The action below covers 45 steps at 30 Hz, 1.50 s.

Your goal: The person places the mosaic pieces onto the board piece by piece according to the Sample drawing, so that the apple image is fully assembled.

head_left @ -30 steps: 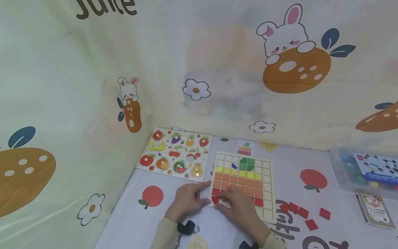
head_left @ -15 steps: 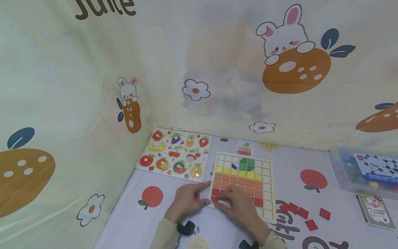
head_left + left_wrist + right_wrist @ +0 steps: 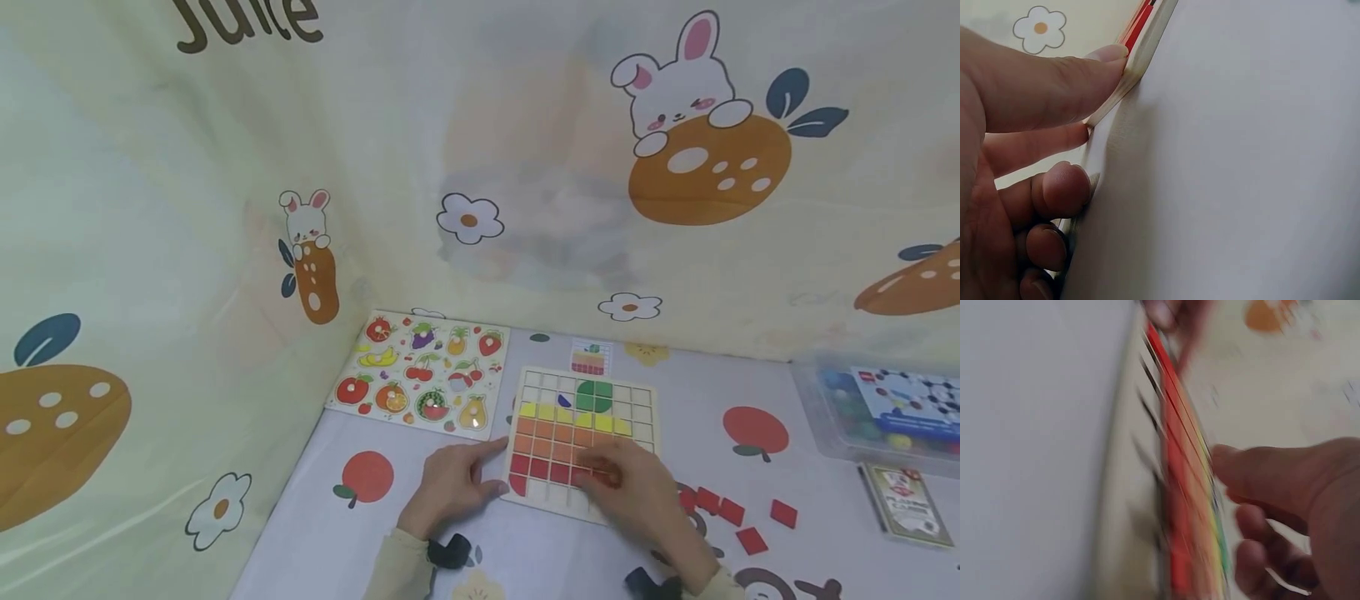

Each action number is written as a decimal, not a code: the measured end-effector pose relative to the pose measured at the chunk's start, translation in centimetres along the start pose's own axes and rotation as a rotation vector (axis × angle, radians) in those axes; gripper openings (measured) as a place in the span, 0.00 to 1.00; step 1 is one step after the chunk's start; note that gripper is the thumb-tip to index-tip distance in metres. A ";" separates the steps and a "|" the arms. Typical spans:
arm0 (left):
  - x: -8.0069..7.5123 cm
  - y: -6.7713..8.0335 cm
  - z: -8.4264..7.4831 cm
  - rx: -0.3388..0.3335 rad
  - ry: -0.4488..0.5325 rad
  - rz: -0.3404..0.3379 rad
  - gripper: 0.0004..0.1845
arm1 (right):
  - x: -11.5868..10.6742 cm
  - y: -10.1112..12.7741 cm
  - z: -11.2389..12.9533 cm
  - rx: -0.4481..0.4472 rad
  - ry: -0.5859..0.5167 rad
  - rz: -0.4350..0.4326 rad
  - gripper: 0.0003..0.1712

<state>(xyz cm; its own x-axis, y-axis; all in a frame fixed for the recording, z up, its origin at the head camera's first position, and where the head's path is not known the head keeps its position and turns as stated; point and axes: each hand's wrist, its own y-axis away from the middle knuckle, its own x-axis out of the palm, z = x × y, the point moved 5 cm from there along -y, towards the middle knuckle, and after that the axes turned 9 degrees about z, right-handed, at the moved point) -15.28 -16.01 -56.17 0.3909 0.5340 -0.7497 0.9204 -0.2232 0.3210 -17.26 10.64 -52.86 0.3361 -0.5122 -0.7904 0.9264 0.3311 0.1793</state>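
Note:
A wooden grid board (image 3: 581, 392) lies on the table, with rows of yellow, orange and red tiles and a green patch at its top. My left hand (image 3: 486, 469) rests on the table against the board's left edge. In the left wrist view the thumb (image 3: 1054, 87) presses on the board's edge (image 3: 1141, 53) and the other fingers lie along it. My right hand (image 3: 609, 472) hovers over the board's lower right part, fingers loosely bent, no tile seen in it. The right wrist view is blurred and shows the right hand (image 3: 1260, 506) beside the board's coloured tiles (image 3: 1179, 506).
Loose red tiles (image 3: 708, 500) lie on the table right of the board. A fruit puzzle (image 3: 423, 375) sits at the back left, a small picture card (image 3: 592, 358) behind the board. A clear plastic box (image 3: 885, 408) and a card pack (image 3: 903, 504) stand at the right. Printed cloth walls surround the table.
My right hand has slid from the board's lower left corner to its lower right. The red row it covered now shows. The left hand has stayed put.

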 end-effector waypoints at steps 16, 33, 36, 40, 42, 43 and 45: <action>-0.3 0.3 0.1 -0.025 0.007 -0.001 0.34 | -6.1 4.3 -12.0 0.223 0.118 0.100 0.34; 0.0 0.1 0.0 -0.008 -0.007 -0.006 0.34 | -6.4 4.6 -12.4 0.096 0.036 -0.071 0.17; 0.0 0.1 0.0 -0.011 -0.011 -0.006 0.34 | -6.3 4.5 -11.9 0.081 -0.011 -0.110 0.16; 0.0 0.1 0.0 -0.004 -0.016 -0.009 0.34 | -5.8 4.1 -11.0 0.111 -0.060 -0.148 0.19; 0.0 0.1 -0.1 -0.002 -0.019 -0.009 0.34 | -5.6 3.9 -10.2 0.106 -0.071 -0.172 0.20; 0.0 0.1 -0.1 0.000 -0.018 -0.009 0.34 | -5.4 3.8 -9.8 0.101 -0.083 -0.176 0.20; 0.0 0.1 -0.2 0.001 -0.017 -0.010 0.34 | -5.0 3.6 -9.0 0.090 -0.107 -0.174 0.20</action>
<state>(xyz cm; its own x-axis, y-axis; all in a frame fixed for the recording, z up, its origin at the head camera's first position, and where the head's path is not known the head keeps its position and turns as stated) -15.20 -15.91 -56.03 0.3814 0.5221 -0.7629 0.9244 -0.2188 0.3124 -17.14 21.52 -53.50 0.1812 -0.6383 -0.7482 0.9818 0.1608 0.1006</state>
